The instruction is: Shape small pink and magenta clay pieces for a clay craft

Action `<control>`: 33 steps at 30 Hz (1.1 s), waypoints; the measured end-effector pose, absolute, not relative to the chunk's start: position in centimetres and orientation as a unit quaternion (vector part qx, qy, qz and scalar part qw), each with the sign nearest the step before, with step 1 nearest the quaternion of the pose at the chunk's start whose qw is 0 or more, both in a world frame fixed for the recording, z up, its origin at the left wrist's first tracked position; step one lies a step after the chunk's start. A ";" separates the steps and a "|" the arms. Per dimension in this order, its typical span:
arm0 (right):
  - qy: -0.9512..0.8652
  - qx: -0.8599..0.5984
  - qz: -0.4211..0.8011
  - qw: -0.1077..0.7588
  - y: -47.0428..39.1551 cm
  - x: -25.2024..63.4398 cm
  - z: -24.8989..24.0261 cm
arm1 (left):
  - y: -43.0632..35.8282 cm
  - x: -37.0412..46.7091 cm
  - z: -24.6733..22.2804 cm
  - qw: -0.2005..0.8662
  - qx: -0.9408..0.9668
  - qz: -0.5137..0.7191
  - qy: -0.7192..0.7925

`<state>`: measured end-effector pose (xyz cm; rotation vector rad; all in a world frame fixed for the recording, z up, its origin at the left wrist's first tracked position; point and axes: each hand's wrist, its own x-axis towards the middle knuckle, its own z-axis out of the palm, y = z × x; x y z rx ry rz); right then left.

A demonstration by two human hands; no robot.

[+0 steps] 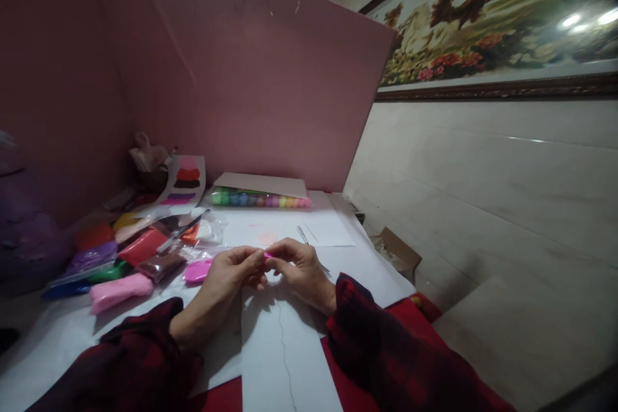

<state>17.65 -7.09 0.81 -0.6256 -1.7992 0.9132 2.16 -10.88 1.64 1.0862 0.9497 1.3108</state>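
A small bit of bright pink modelling clay (267,256) is pinched between the fingertips of both hands. My left hand (230,270) comes in from the left with its thumb and forefinger closed on the clay. From the other side, my right hand (299,270) grips the same piece. Below them lies a white paper strip (290,354) with a thin wavy line running down it. A packet of bright pink clay (197,271) lies just left of my left hand. Beyond my right hand rests a slim silver pen-like tool (302,235).
Several bags of coloured clay, among them a light pink one (120,293) and a red one (143,246), are heaped at the left. A clear pack of coloured balls (261,199) lies at the back, against the pink panel (251,90). A cardboard box (398,251) stands at the right.
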 end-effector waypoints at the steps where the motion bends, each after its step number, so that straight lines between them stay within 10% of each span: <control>1: -0.751 -0.259 0.356 0.492 -7.2 17.7 0.9 | -10.9 2.1 1.6 0.564 0.456 0.559 0.402; 33: -0.625 -0.266 0.541 0.496 -6.7 17.4 1.0 | -10.7 2.3 1.7 0.549 0.460 0.571 0.402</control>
